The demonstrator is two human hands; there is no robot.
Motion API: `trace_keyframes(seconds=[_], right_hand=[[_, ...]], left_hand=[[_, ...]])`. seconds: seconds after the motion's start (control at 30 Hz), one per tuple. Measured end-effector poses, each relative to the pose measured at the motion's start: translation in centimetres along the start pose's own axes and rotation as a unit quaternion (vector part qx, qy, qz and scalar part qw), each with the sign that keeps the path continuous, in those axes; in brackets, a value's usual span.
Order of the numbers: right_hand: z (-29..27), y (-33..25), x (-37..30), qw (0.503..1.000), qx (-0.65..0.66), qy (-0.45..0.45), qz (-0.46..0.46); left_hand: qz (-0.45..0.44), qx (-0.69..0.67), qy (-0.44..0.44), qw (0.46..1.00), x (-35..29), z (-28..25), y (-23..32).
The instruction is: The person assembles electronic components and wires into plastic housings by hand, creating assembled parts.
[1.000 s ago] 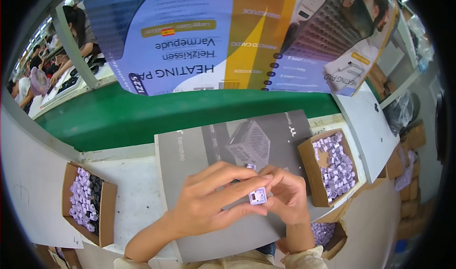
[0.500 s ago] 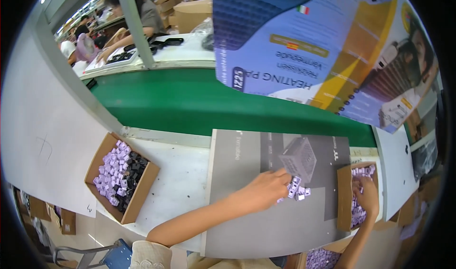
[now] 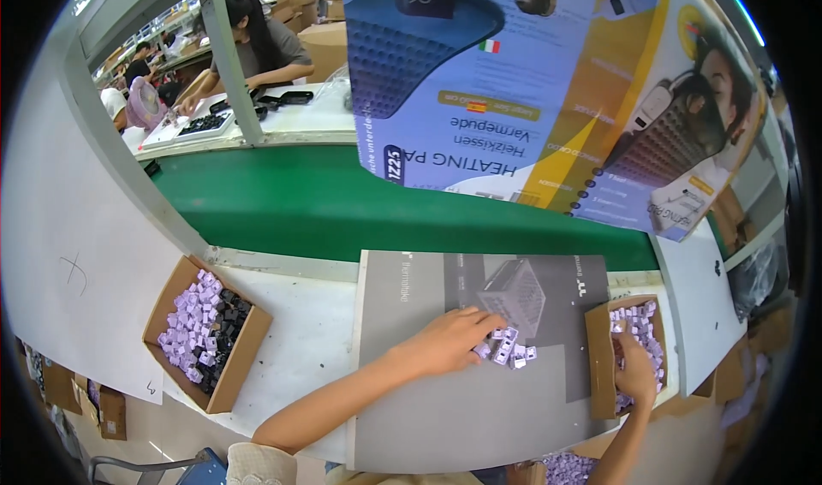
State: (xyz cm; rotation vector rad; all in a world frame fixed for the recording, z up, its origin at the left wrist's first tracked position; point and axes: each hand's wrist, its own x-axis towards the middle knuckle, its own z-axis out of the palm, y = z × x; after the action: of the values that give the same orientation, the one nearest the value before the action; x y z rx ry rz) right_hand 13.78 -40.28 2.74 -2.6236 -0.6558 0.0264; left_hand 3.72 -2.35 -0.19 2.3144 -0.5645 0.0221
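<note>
- Left hand (image 3: 451, 341) touches lavender pieces (image 3: 519, 357) on my grey sheet (image 3: 428, 425).
- Longest one's axis (image 3: 506, 345) points away from me, leaning right.
- Palm down, fingers bent; right hand (image 3: 634, 372) dips into carton (image 3: 602, 369); both grips I can't tell.

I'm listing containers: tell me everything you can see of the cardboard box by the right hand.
The cardboard box is brown, rectangular and open-topped, its long sides running roughly front to back. It sits at the right edge of the grey printed sheet, holding many small lilac pieces. The right hand reaches inside; whether it touches a wall is unclear.
</note>
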Motion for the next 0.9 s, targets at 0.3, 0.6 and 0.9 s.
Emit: trace_keyframes(seconds=[0.3,0.6,0.9], right_hand=[[-0.2,-2.1,0.1,0.998,0.042,0.046,0.003],[-0.4,-2.4,-0.3,0.995,-0.008,0.100,0.024],[1.7,-15.8,-0.5,0.905,0.356,0.177,-0.149]], left_hand=[[0.016,-0.041,0.034,0.998,0.2,0.4,0.1],[-0.014,-0.154,0.014,0.988,0.3,1.4,-0.1],[-0.026,-0.286,0.103,0.952,0.3,-3.7,6.2]])
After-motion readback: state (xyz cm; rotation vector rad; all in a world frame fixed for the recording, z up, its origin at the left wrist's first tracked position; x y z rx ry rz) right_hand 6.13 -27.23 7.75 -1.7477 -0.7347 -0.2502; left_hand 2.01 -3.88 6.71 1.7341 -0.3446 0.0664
